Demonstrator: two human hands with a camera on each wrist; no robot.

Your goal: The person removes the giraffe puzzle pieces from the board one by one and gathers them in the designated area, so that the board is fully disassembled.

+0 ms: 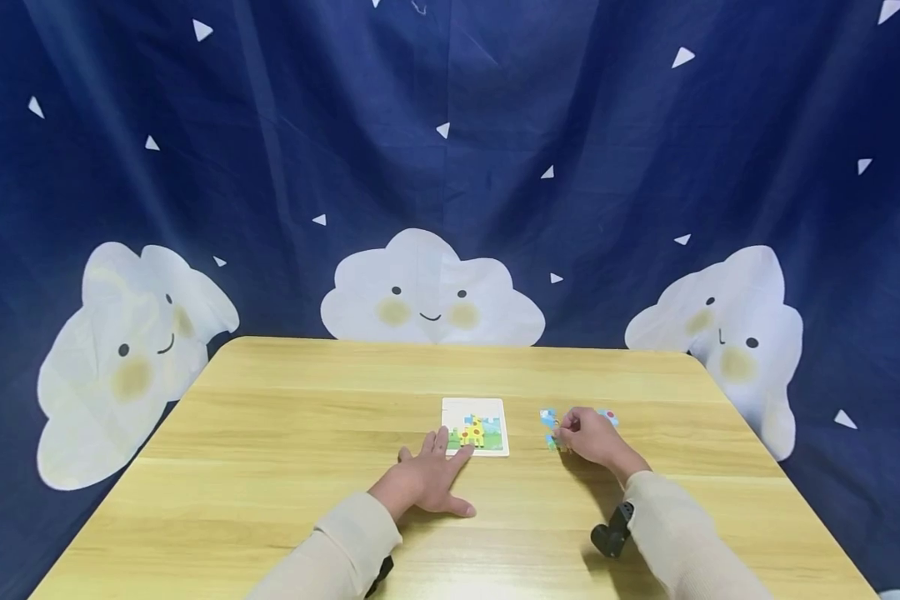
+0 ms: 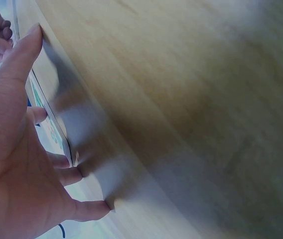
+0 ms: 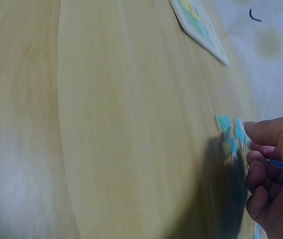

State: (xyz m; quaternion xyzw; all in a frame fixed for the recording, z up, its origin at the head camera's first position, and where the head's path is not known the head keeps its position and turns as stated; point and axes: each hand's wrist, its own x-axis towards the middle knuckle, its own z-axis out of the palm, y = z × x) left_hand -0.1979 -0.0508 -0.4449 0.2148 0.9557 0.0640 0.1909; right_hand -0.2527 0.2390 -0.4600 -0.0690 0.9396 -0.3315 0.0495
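Observation:
A white-framed puzzle tray [image 1: 507, 450] lies on the table, part filled with a yellow giraffe picture on green and blue; its upper left shows bare white. My left hand [image 1: 429, 480] is spread, its fingertips resting at the tray's lower left edge and on the table. To the tray's right, my right hand [image 1: 594, 437] pinches a small blue puzzle piece [image 3: 239, 130] between thumb and index finger, the other fingers curled in. Loose puzzle pieces [image 1: 547, 415] lie by its fingertips, and another piece [image 1: 609, 415] shows behind the hand.
The wooden table [image 1: 285, 442] spreads around the tray on all sides. A dark blue curtain [image 1: 450, 183] with white clouds and triangles hangs behind its far edge. A black device [image 1: 612, 532] is strapped at the right wrist.

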